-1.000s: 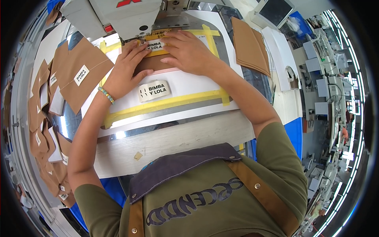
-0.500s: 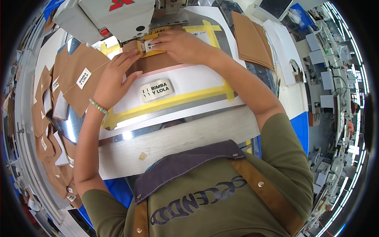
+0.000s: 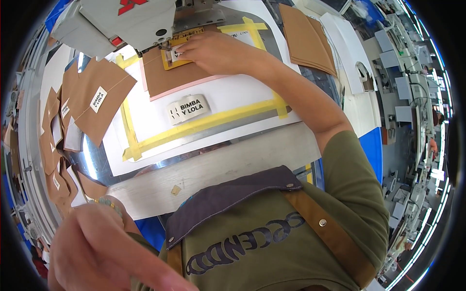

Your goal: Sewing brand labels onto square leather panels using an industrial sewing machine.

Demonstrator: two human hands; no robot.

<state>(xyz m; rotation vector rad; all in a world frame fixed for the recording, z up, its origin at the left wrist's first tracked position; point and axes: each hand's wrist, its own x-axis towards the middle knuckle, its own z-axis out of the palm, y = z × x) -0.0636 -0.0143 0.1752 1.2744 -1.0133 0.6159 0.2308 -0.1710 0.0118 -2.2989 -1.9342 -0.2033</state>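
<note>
Under the sewing machine head [image 3: 126, 22] lies a brown panel [image 3: 187, 80] with a pink edge. A yellow frame [image 3: 171, 64] rests on it, around a white label [image 3: 175, 52] with dark lettering. My right hand [image 3: 213, 52] lies over the frame, its outstretched fingertips pressing on the label and covering part of it. My left hand [image 3: 107, 242] is raised close to the camera at the lower left, away from the work. It is blurred, and its fingers cannot be made out clearly. Nearer to me, a small stack of white labels [image 3: 189, 108] sits on the white sheet.
Yellow tape [image 3: 194, 121] outlines a rectangle on the white sheet [image 3: 145, 119]. Brown panels with labels [image 3: 97, 97] lie heaped on the left. More brown panels [image 3: 308, 41] are stacked at the far right, beside white sheets [image 3: 342, 48]. A pale board [image 3: 242, 148] runs along the near edge.
My left hand has left the brown panel and come back to the lower left, up near the camera. My right hand stays on the label. The whole view has shifted slightly.
</note>
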